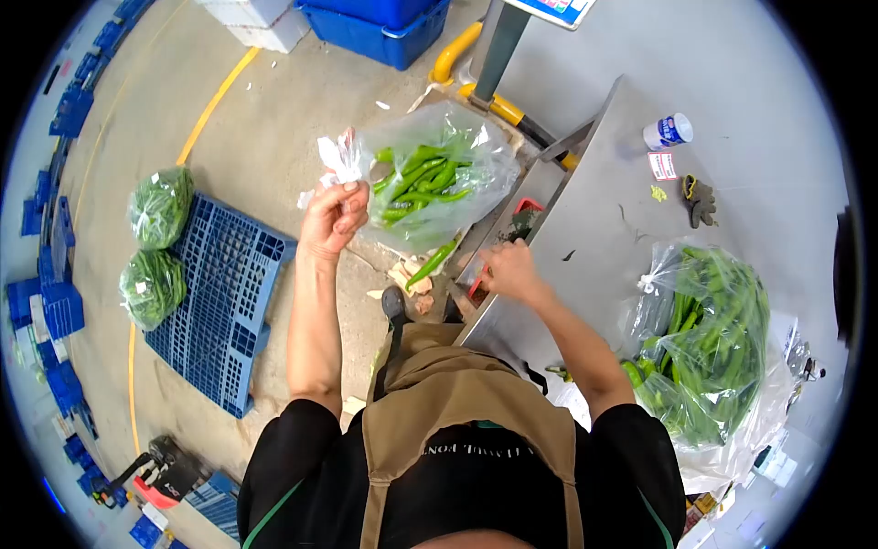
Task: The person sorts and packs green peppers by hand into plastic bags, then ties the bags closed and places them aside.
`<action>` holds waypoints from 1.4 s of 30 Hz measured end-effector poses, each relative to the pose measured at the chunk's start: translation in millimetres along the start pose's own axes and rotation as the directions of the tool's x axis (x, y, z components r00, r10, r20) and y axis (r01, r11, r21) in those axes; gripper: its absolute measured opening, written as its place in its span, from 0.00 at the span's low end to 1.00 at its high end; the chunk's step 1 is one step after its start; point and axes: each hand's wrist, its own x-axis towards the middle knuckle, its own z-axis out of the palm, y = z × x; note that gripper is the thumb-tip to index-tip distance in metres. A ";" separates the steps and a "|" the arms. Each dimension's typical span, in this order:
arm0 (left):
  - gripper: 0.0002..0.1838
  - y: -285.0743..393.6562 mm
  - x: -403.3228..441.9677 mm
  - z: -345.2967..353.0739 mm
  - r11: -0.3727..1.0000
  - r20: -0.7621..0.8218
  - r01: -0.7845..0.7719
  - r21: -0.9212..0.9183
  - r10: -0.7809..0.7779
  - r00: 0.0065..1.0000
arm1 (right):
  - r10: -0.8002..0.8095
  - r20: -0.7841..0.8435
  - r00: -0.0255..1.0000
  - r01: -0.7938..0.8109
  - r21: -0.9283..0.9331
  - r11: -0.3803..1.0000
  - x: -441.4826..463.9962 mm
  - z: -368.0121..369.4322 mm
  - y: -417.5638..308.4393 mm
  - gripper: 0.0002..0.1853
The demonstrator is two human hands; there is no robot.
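Note:
My left hand (336,220) is closed around the gathered neck of a clear plastic bag (489,151). Long green chili peppers (425,178) fill the middle of that bag. Below it is one loose green pepper (433,264); whether it lies on something or is in the air, I cannot tell. My right hand (512,271) reaches over the left edge of the metal table (585,247), fingers curled at a narrow shelf (540,183). Red items (528,207) show beside those fingers; what they grip is too hidden to make out.
On the table are a large bag of green peppers (709,348), a glove (699,201) and a white-and-blue tub (668,132). A blue pallet (219,293) lies on the floor at left, beside two bagged green bundles (160,209). Blue crates (375,27) stand ahead, near a yellow-and-black rail (508,112).

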 end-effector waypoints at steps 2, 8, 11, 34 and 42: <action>0.21 1.6 -2.2 -3.6 1.000 0.000 -0.014 0.014 0.014 1.000 | 0.105 -0.011 0.994 -0.105 0.016 0.994 5.4 -2.5 -11.3 0.13; 0.17 -2.7 -7.4 -18.2 1.000 -0.033 0.019 -0.002 -0.019 0.999 | 0.105 -0.004 0.994 -0.100 0.285 0.953 8.4 17.3 -90.3 0.13; 0.17 -4.0 -6.8 -47.6 0.999 -0.067 0.044 -0.030 -0.046 0.997 | 0.018 0.124 0.992 -0.074 0.463 0.883 3.8 42.1 -149.4 0.15; 0.41 44.4 -8.1 -90.4 0.948 0.027 0.274 0.164 -0.281 0.959 | 0.996 0.059 -0.062 -0.288 0.955 -0.074 94.3 260.0 -126.4 0.19; 0.45 27.6 -33.1 -53.4 0.786 0.105 0.490 0.376 -0.562 0.821 | 0.624 0.364 0.692 0.130 0.787 -0.604 78.2 -69.8 -153.4 0.11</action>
